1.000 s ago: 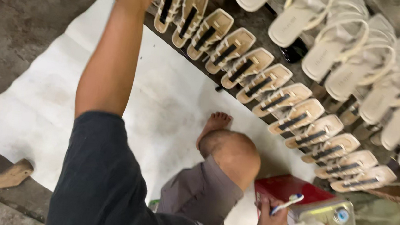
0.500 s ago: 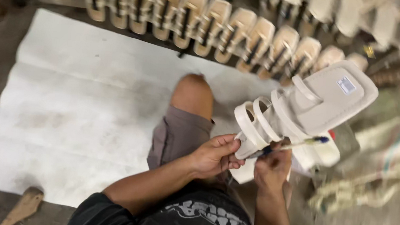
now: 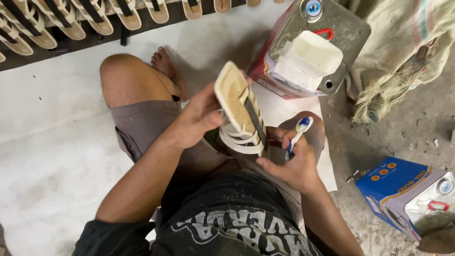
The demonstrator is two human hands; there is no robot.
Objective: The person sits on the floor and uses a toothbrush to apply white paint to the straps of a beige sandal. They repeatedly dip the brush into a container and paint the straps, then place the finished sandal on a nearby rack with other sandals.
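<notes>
Left hand (image 3: 198, 117): clamped on the strappy sandal (image 3: 238, 110), sole up, above the lap.
Right hand (image 3: 293, 164): pinching a toothbrush (image 3: 299, 130) beside the straps.
Technique: likely steady grip, thin strokes along the black strip (image 3: 254, 120).
Nearby: open tin (image 3: 311, 45), just ahead.

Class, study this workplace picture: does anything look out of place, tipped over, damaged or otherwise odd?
Yes. The blue metal can at the right lies tipped on its side on the gritty floor, while the red can stands upright. Oddly, the right hand holds a toothbrush beside the sandal in the left hand.
</notes>
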